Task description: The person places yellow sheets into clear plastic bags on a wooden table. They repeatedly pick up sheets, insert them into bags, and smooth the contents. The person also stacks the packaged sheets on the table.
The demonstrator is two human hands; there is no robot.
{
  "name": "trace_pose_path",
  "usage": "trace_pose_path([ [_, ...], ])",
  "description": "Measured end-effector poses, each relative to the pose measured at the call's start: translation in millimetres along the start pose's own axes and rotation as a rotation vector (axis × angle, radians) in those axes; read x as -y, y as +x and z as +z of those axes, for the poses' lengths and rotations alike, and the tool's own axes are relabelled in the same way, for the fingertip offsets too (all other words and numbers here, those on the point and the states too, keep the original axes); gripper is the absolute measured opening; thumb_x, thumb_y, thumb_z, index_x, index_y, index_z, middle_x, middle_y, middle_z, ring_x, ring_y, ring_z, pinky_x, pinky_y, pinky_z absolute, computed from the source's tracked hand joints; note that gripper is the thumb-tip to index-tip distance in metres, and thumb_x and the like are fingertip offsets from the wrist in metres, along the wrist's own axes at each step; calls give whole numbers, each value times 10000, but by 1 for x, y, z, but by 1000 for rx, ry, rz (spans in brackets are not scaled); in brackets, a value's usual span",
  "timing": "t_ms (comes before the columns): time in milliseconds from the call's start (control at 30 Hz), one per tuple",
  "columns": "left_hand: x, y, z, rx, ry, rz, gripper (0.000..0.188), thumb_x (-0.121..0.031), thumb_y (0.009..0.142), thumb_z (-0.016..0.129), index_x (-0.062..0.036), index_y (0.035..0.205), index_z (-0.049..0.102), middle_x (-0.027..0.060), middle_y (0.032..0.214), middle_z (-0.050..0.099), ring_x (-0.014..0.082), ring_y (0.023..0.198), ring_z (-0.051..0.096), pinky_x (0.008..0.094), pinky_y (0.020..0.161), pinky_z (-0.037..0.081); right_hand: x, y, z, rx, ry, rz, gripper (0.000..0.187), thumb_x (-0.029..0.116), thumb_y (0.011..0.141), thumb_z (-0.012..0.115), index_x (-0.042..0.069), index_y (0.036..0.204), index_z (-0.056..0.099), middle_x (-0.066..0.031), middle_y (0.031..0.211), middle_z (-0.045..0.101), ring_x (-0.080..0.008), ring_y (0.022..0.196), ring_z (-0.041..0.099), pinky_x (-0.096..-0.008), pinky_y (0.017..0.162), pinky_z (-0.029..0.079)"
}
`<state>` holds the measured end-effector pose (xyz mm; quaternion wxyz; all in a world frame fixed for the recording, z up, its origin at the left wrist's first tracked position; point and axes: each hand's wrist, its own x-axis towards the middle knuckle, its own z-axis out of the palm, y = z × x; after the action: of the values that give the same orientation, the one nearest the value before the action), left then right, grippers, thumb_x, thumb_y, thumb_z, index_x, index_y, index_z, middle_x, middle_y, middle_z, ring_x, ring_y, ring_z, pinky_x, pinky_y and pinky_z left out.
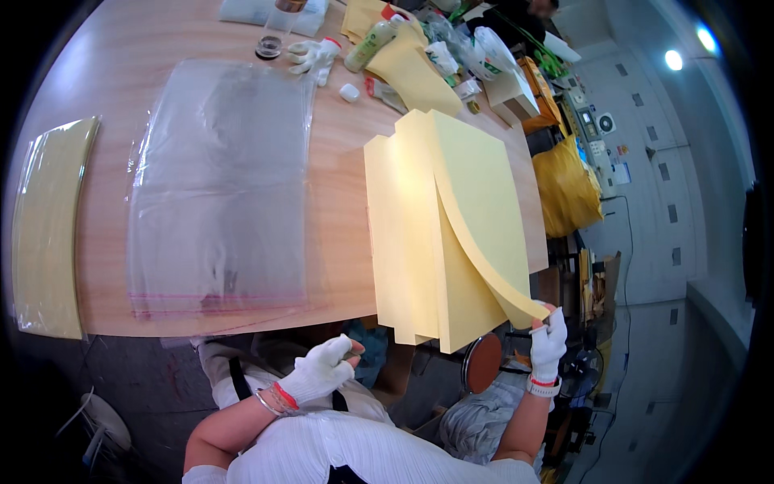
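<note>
A tall stack of pale yellow, paper-like sheets [403, 242] is standing on the right part of a light wood-grain table [343, 202], its near end hiding the table's edge from where I am looking. The thick upper layer of sheets [484, 185] is bending upward at its near right corner, leaving a curved gap above the sheets below. The person's right hand [548, 347], in a white knitted glove with bare fingertips, is gripping that raised corner; a pale wristband [543, 390] is circling the wrist. The left hand [324, 371], gloved likewise, is hovering over the lap in front of the table, fingers bending loosely inward; I cannot tell whether they are closing on anything.

Left of the stack, a broad pile of clear plastic bags [222, 194] is lying flat, pinkish-red lines running across its near end. Farther left, a long pale yellow pack in shiny clear wrapping [52, 234] is resting by itself. Toward the far side, a spare white glove with a red cuff [314, 58] is lying near a pale green bottle [372, 44] and a small white rounded case [349, 93]. Beyond the table's right side, a bulging golden-yellow bag [568, 189] is sitting.
</note>
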<state>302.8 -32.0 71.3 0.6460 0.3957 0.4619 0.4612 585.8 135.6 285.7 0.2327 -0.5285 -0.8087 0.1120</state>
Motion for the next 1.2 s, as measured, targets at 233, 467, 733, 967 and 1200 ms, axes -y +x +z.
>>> trace_pose_path([
  [233, -2, 17, 8, -13, 46, 89, 185, -45, 852, 539, -9, 1032, 562, 110, 896, 608, 190, 824, 600, 291, 739, 473, 2, -10, 7, -14, -57, -3, 250, 103, 866, 528, -11, 1089, 541, -89, 1012, 596, -164, 902, 568, -274, 780, 450],
  [467, 5, 28, 0, -21, 75, 60, 184, -42, 842, 540, -11, 1021, 574, 122, 899, 617, 204, 826, 617, 301, 737, 483, 4, -1, 1, -85, -46, -29, 285, 180, 887, 518, -26, 1084, 524, -98, 1003, 583, -175, 881, 567, -276, 764, 454],
  [733, -4, 0, -90, -519, 242, 327, 232, 62, 784, 530, -6, 999, 582, 100, 956, 594, 190, 917, 592, 295, 791, 484, 19, -42, 46, 146, -301, -230, 299, 175, 737, 674, -3, 952, 565, -161, 1001, 582, -306, 911, 578, -367, 791, 467],
  [967, -28, -37, -195, -835, 106, 319, 321, 166, 755, 456, 36, 1032, 552, 115, 1074, 550, 178, 983, 552, 285, 855, 450, 53, -24, 48, 302, -321, -171, 466, 192, 646, 754, -5, 1007, 536, -184, 1112, 527, -341, 1006, 538, -404, 839, 451],
  [1200, -32, -38, -235, -745, 277, 76, 257, 117, 765, 506, 3, 987, 569, 106, 973, 593, 186, 848, 594, 263, 756, 474, 83, 89, 82, 160, -284, -182, 486, 99, 705, 652, -66, 1134, 493, -197, 1149, 515, -309, 1053, 532, -363, 910, 428],
])
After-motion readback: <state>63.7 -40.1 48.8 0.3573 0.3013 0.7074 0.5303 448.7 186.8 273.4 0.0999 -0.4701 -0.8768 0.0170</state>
